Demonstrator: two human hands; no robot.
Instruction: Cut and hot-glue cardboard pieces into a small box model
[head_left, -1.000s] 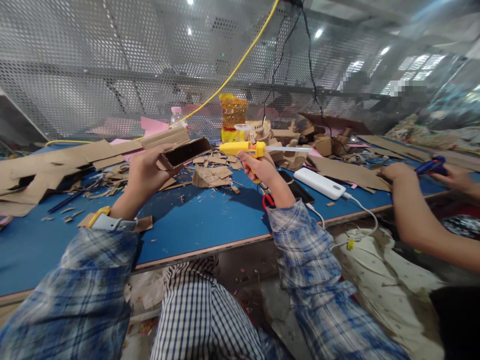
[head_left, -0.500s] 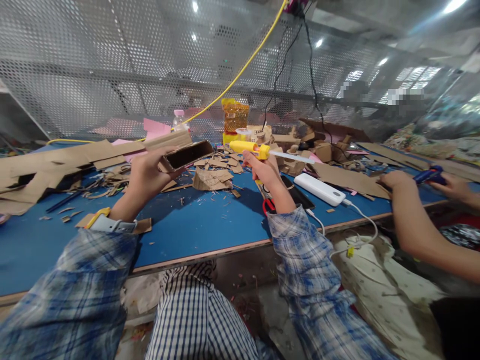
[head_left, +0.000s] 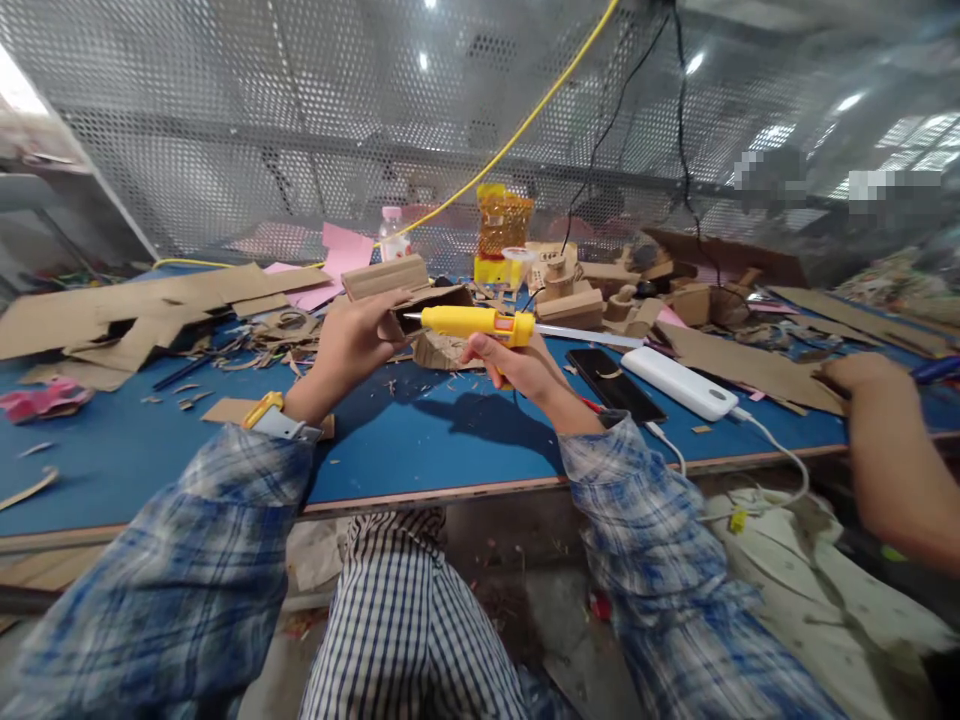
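Observation:
A yellow hot glue gun (head_left: 469,322) is gripped in my right hand (head_left: 521,365), its nozzle pointing left and a clear glue stick (head_left: 581,334) sticking out of its back. My left hand (head_left: 358,340) is closed round a folded cardboard piece (head_left: 442,297), an open-ended box shape. The nozzle lies at the near side of this cardboard; whether it touches is unclear. Both hands are raised above the blue table (head_left: 450,455). Behind my left hand rests another folded cardboard strip (head_left: 385,277).
A black phone (head_left: 613,385) and a white power bank (head_left: 679,383) with a cable lie on the right. Cardboard scraps (head_left: 281,330) litter the left and back. A pink-capped bottle (head_left: 392,235) stands behind. Another person's arm (head_left: 892,450) reaches in at the right edge.
The glue gun has come leftward relative to the cardboard, so its nozzle now meets the piece in view. My head view has turned a little left.

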